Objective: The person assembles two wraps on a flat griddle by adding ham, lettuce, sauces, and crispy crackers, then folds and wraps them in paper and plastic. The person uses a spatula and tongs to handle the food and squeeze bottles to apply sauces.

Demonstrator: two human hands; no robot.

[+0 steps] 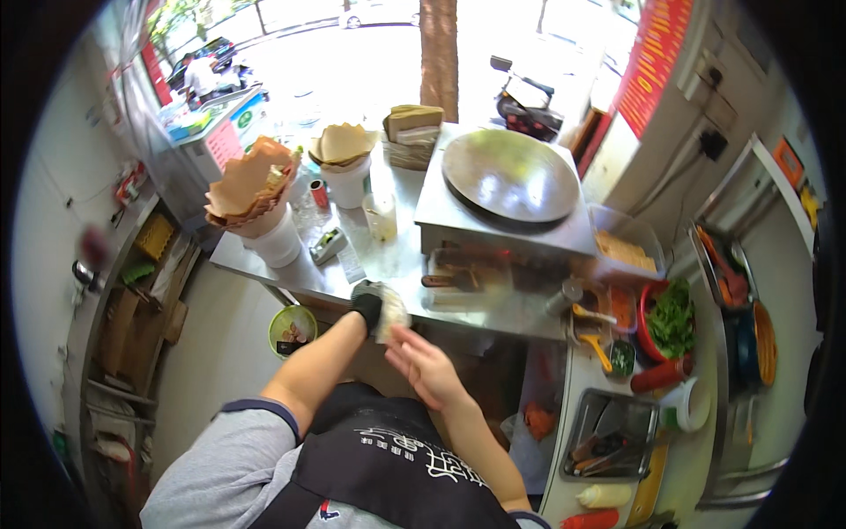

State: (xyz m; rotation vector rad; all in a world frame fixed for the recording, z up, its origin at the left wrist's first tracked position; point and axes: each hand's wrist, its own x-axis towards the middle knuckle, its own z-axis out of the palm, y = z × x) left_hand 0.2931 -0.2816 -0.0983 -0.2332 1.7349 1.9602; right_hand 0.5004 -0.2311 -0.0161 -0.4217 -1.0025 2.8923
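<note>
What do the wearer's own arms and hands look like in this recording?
The left hand wears a black glove reaching the wrist; the right hand is bare. The left sleeve is short and grey with a dark blue trim. No cables show on either forearm.

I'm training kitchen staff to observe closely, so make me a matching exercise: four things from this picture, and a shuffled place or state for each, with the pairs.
1. Left hand
2. Round pan
3. Right hand
4. Greens

A. Bare
B. In a red bowl
C. In a dark glove
D. On a metal stand

Pairs: 1-C, 2-D, 3-A, 4-B
</note>
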